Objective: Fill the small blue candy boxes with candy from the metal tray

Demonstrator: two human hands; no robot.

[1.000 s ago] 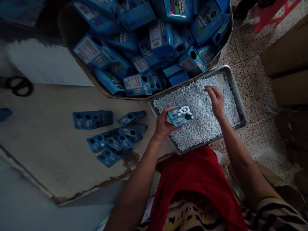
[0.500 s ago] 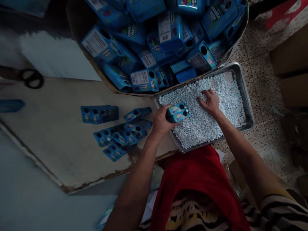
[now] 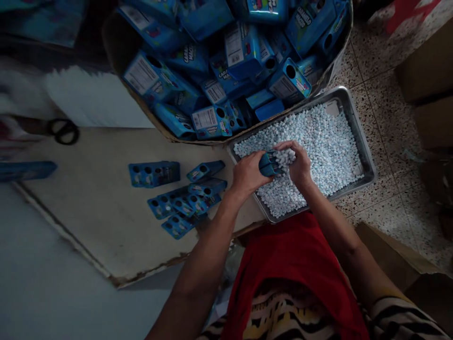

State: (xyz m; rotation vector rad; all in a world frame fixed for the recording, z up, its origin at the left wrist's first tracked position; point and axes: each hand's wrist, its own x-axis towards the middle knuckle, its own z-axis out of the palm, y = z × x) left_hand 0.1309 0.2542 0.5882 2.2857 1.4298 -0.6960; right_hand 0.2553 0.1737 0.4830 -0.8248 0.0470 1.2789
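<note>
My left hand [image 3: 248, 173] is wrapped round two small blue candy boxes [image 3: 266, 165] side by side, above the left part of a metal tray [image 3: 371, 166]. My right hand [image 3: 300, 163] is cupped around a heap of small pale blue and white candies [image 3: 284, 158], held against the tops of the boxes. The candies hide the holes in the box tops. Beneath both hands, loose candies [image 3: 325, 141] of the same kind cover most of the tray bottom.
A large carton [image 3: 170, 137] full of blue boxes [image 3: 244, 47] stands behind the tray. Several blue boxes [image 3: 154, 174] stand on the table [image 3: 106, 212] at left, near black-handled scissors [image 3: 63, 131]. Cardboard boxes [image 3: 430, 104] are on the right, above a speckled tile floor [image 3: 378, 108].
My right hand has come up from the tray with a handful of candies and moved left to the boxes. My left hand has tilted the boxes slightly and still holds them.
</note>
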